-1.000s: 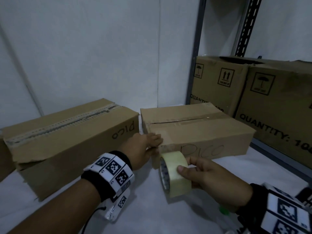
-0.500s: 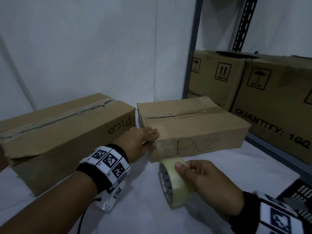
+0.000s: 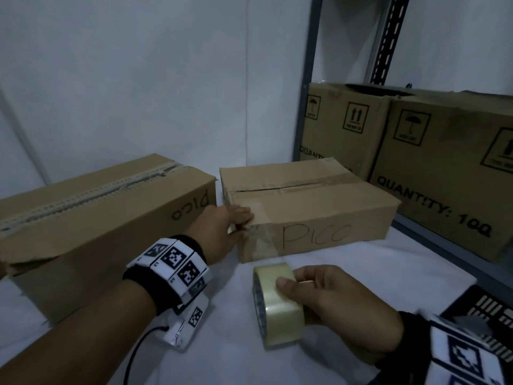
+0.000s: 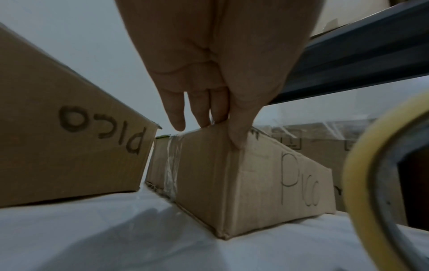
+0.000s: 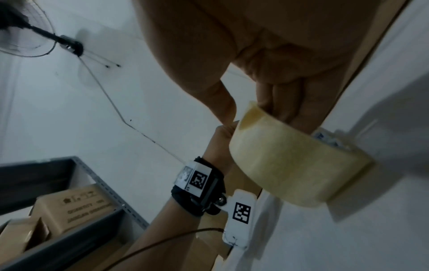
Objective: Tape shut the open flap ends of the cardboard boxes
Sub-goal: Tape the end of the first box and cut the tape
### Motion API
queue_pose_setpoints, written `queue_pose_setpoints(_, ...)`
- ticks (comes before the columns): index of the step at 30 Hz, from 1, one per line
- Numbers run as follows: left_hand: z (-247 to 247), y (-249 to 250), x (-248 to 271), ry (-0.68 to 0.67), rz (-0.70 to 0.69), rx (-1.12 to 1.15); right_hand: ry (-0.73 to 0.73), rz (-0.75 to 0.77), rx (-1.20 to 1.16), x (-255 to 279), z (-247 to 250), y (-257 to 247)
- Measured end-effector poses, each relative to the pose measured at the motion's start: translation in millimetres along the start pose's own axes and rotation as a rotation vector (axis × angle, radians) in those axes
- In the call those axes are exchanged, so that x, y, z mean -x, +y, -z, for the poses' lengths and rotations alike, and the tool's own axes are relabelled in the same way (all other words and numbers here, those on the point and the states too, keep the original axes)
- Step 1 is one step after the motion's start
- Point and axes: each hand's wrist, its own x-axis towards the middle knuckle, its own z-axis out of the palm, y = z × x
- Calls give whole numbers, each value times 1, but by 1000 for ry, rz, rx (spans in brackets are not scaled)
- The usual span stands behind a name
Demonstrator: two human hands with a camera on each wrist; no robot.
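A small cardboard box (image 3: pixel 319 207) marked "PICO" lies on the white surface, its top seam taped. My left hand (image 3: pixel 238 218) rests at its near left corner, fingers on the top and thumb on the front face, pressing a clear tape end against the cardboard. In the left wrist view the left hand (image 4: pixel 216 128) sits on that box (image 4: pixel 255 183) edge. A clear tape strip (image 3: pixel 263 243) runs down the front to the tape roll (image 3: pixel 280 309), which my right hand (image 3: pixel 291 290) grips just in front of the box. The right hand (image 5: pixel 250 113) holds the roll (image 5: pixel 290 165) by its rim.
A longer cardboard box (image 3: pixel 97 218) with a torn near flap lies to the left, almost touching the small one. Large printed cartons (image 3: pixel 444 162) stand on a metal rack (image 3: pixel 305 79) at the right. A wall fan (image 5: pixel 23 36) shows in the right wrist view.
My right hand has drawn the roll down and toward me, away from the box front, stretching out tape. The left hand has stayed at the box corner.
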Motion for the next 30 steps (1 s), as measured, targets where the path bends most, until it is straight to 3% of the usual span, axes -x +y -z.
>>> queue_pose_setpoints(3,4,7,12,94,23,31,20,5,41,5,1,4)
queue_pose_setpoints(7,3,17,29,311,261,292,16,56,86,11,2,4)
queue_pose_setpoints(10,-5,30,38,161,409,699,4,100,111,14,2,1)
queue_pose_setpoints(12,-12,35,39,49,420,879,3,123,133,15,6,0)
queue_pose_setpoints(15,-16,37,36,16,349,935,101,190,307,12,23,-3)
queue_pose_setpoints(18,-12,36,34,-21,372,986,249,201,688,2,59,-3)
queue_pose_setpoints(22,-11,37,35,-75,330,986,180,-43,1086,-10,91,3)
queue_pose_setpoints(26,-13,35,35,-78,351,999,180,-138,1150,-12,85,14)
queue_pose_setpoints(30,-11,34,36,-87,371,1018,225,-121,1064,-14,77,20)
